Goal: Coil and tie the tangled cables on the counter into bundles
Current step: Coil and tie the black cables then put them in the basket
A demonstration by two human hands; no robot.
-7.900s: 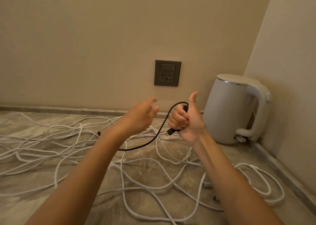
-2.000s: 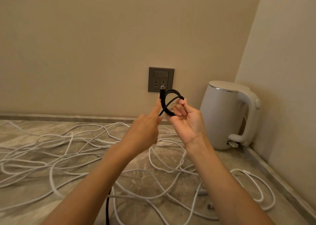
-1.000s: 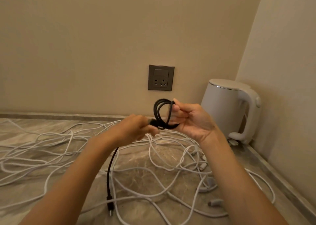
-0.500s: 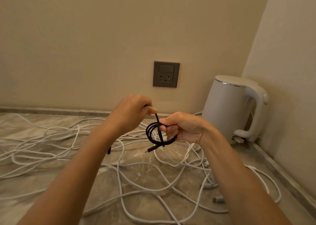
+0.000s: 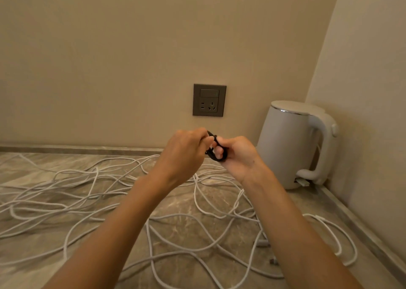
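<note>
A short black cable (image 5: 214, 153), wound into a small coil, is held up in the air between both hands above the counter. My right hand (image 5: 236, 156) grips the coil with curled fingers. My left hand (image 5: 186, 152) pinches the cable's upper end right beside it, the two hands almost touching. Most of the coil is hidden by the fingers. Several long white cables (image 5: 92, 192) lie tangled across the marble counter (image 5: 182, 203) below and to the left.
A white electric kettle (image 5: 292, 145) stands in the back right corner. A grey wall socket (image 5: 209, 100) sits above the hands. White cable loops (image 5: 336, 238) and plug ends lie near the counter's right edge strip.
The black cable went from one loose strand to a tight small coil. In the last half second both hands rose and came together, and the dangling tail is gone from sight.
</note>
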